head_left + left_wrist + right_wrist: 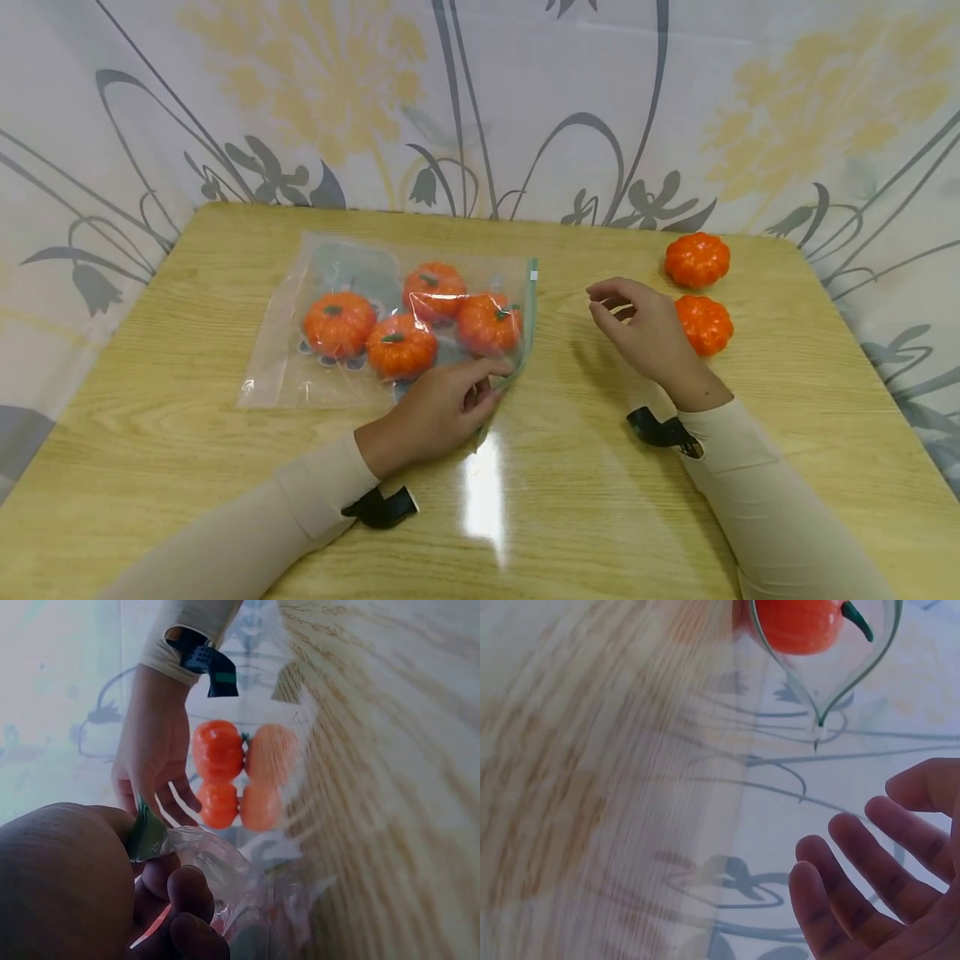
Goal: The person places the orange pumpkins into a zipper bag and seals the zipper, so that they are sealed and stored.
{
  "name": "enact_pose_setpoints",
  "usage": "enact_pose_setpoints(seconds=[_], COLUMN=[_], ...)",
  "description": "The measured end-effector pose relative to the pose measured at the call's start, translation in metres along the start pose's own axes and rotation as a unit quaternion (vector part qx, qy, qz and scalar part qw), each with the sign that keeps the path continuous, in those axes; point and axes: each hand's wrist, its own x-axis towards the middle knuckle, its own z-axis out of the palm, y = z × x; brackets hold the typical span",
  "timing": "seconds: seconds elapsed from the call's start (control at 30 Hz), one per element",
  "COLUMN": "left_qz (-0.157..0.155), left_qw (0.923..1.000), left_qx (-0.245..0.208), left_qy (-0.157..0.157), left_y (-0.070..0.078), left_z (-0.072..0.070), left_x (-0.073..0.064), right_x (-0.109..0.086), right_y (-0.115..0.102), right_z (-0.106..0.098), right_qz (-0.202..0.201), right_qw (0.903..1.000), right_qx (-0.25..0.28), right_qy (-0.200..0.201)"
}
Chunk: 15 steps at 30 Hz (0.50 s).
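A clear zip bag [288, 367] with a green zip edge lies on the table, several small orange toy pumpkins [339, 325] inside it. My left hand [442, 408] pinches the bag's green edge at its near right corner; in the left wrist view the green strip [147, 834] sits between thumb and fingers. The bag's mouth gapes in the right wrist view, a pumpkin [799, 626] showing within. My right hand [637, 325] hovers right of the bag, fingers loosely bent and holding nothing. Just beyond it are two loose pumpkins, one farther back [697, 260] and one nearer [707, 325], partly behind the hand.
The wooden table [585, 517] has a glossy top that reflects light and the pumpkins. A flower-patterned cloth [510, 100] hangs behind the table and along its sides. A white slider [533, 275] sits at the far end of the green zip.
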Motion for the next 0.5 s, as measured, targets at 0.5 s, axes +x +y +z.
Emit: enact_pose_setpoints(seconds=[0.5], left_qz=[-0.002], left_qw=[1.0000], left_qx=[-0.003], left_qy=[-0.002], left_y=[-0.001], left_z=[0.002], left_x=[-0.001], right_x=[0.002], right_y=[0.010], right_z=[-0.015], right_qz=[0.008], right_qw=[0.9978], right_qx=[-0.016], right_qy=[0.064])
